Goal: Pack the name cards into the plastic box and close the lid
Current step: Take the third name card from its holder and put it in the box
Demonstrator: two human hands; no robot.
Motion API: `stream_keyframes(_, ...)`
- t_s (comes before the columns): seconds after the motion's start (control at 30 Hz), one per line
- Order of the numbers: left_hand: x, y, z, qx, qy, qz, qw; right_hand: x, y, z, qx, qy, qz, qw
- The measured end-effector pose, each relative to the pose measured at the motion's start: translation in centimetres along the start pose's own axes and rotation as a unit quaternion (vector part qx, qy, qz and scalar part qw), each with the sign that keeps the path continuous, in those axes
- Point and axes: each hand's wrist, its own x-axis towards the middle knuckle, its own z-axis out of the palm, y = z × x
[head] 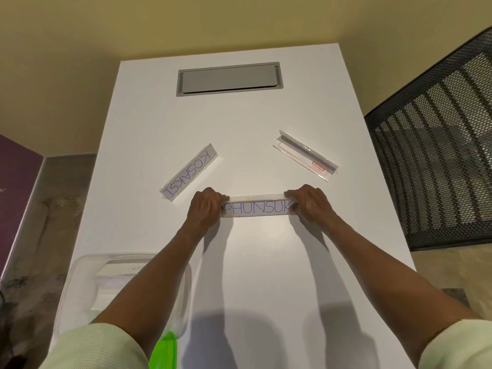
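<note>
The person held a long name card (257, 208) by its two ends. The left hand (205, 209) pinched the left end and the right hand (310, 205) pinched the right end, with fingers curled over the top edge. The card was shaped like a little tent, white paper inside clear plastic, with PHUNSUK written on it in thin blue letters. It sat on the white table (266, 262), near the middle. The hands covered both ends of the card, so the first and last letters were partly hidden.

Up and to the left of the left hand lay a second name card (189, 172), tilted, saying KOSAKSI. Up and to the right of the right hand lay a clear card holder (306, 155) with a small red label, too tiny to read.

Well back from the grip, under the left arm, stood the plastic box (80, 275). It was see-through and blurry. Something white lay inside, but the arm hid much of it. A bright green thing (163, 350) showed beside the left sleeve, cut off at the bottom, and I could not tell what it was.
</note>
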Motion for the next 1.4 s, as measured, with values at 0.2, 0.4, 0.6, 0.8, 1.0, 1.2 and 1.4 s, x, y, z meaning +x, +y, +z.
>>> stream_keyframes(0.2, -1.2, 0.5, -1.0, -0.015, 0.037, 0.005, 0.999, -0.7, -0.8, -1.2, 0.006, -0.003, -0.002, 1.000)
stream_keyframes(0.4, -3.1, 1.2, -3.3, 0.002, 0.062, 0.005, 0.998, -1.9, -2.6, -3.7, 0.010, -0.003, -0.012, 1.000)
stream_keyframes(0.6, -6.1, 1.5, -5.5, 0.010, 0.085, 0.013, 0.996, -2.1, -5.0, -6.1, 0.056, -0.079, 0.084, 0.992)
stream_keyframes(0.8, -9.6, 1.3, -7.1, -0.010, 0.128, 0.017, 0.992, -5.0, -7.7, -7.4, 0.026, 0.000, 0.034, 0.999)
stream_keyframes(1.0, -13.0, 0.7, -8.1, -0.012, 0.148, 0.001, 0.989, -7.3, -10.4, -8.4, 0.003, 0.044, -0.027, 0.999)
stream_keyframes(1.2, -16.7, 0.0, -8.7, 0.000, 0.148, -0.001, 0.989, -9.7, -13.2, -8.7, -0.003, 0.059, -0.048, 0.997)
stream_keyframes(1.4, -21.2, -1.9, -8.5, -0.023, 0.156, -0.002, 0.987, -11.3, -16.6, -8.4, -0.003, 0.042, -0.054, 0.998)
